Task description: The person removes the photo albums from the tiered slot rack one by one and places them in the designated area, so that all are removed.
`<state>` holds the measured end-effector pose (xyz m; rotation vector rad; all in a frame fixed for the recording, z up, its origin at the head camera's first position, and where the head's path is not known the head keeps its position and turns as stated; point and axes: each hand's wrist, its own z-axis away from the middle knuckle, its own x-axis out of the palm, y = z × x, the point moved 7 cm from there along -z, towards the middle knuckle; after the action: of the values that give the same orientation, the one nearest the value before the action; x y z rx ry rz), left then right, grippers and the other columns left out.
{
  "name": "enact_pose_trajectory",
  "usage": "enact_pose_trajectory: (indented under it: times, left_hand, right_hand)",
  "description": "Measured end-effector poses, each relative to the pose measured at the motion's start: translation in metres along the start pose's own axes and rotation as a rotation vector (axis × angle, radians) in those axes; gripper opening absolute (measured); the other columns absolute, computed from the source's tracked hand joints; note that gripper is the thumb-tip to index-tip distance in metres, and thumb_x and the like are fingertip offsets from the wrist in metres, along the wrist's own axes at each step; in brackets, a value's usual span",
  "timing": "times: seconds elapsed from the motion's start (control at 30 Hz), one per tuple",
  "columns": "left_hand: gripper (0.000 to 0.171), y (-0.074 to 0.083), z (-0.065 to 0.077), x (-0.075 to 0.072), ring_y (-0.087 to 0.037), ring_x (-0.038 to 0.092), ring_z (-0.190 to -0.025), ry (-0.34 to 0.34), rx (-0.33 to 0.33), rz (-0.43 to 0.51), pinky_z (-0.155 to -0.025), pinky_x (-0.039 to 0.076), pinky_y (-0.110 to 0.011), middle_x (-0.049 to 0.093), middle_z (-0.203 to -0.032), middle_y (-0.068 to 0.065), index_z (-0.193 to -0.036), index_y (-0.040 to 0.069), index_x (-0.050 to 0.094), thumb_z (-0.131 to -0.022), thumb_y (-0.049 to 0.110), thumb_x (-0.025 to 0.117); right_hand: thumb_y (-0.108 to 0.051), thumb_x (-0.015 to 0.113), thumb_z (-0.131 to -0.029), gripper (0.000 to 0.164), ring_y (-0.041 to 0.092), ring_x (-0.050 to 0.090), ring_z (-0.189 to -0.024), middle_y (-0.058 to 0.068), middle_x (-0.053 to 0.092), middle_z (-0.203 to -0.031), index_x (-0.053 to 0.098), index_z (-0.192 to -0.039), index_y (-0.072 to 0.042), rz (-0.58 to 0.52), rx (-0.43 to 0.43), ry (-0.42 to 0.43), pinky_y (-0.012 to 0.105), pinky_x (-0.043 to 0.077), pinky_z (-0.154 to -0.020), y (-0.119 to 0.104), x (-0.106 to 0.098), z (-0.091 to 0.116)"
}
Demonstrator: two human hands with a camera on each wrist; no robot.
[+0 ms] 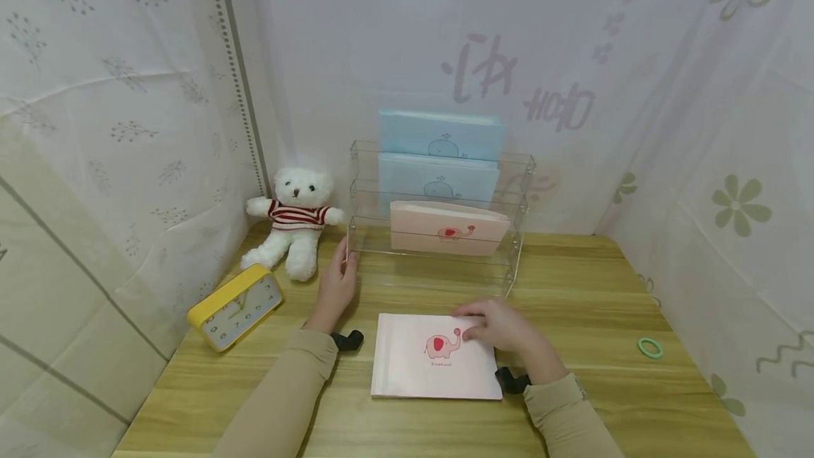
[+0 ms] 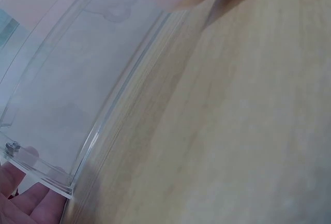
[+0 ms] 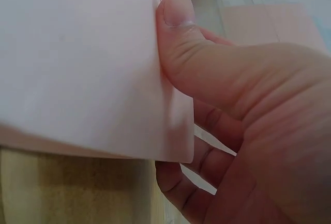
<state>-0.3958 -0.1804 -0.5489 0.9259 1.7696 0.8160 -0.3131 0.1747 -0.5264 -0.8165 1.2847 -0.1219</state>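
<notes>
A clear acrylic tiered rack stands on the table, bearing two blue whale notebooks and a pink elephant notebook in its front tier. At the rack's left side my left hand holds the panel; the left wrist view shows its fingers against the panel's outer face. A second pink elephant notebook is in front of the rack. My right hand grips its right edge. The right wrist view shows the thumb on the cover and fingers behind the edge.
A white teddy bear in a striped sweater sits left of the rack. Before it stands a yellow clock. Far to the right lies a green ring. Patterned curtains hang around the wooden table.
</notes>
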Motion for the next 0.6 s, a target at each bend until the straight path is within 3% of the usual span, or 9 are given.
enact_pose_trajectory:
  times: [0.1,0.33,0.6]
  left_hand:
    - [0.057,-0.006,-0.001,0.002,-0.045,0.072,-0.130,0.004,-0.011,-0.021,-0.110,0.054,-0.066,0.061,-0.159,-0.024,-0.173,0.030,0.038,-0.118,0.043,0.046]
    - [0.057,0.010,0.003,-0.002,-0.055,0.068,-0.132,-0.005,-0.009,0.025,-0.112,0.050,-0.072,0.056,-0.160,-0.032,-0.173,0.020,0.038,-0.118,0.029,0.049]
    - [0.057,0.007,0.003,-0.001,-0.053,0.069,-0.129,0.010,0.008,0.022,-0.110,0.052,-0.070,0.058,-0.158,-0.032,-0.173,0.020,0.039,-0.117,0.030,0.049]
  right_hand:
    - [-0.024,0.090,-0.094,0.038,0.020,0.072,-0.123,0.000,0.080,-0.135,0.082,-0.131,-0.026,0.002,0.001,0.000,0.047,0.060,-0.101,0.001,0.001,0.000]
    - [-0.023,0.090,-0.094,0.037,0.021,0.072,-0.123,-0.001,0.080,-0.133,0.083,-0.130,-0.027,0.014,-0.002,0.012,0.044,0.061,-0.100,0.001,0.002,-0.001]
    - [-0.027,0.089,-0.095,0.035,0.019,0.068,-0.116,-0.001,0.076,-0.131,0.083,-0.129,-0.032,0.039,0.021,0.007,0.043,0.058,-0.097,0.004,0.003,0.001]
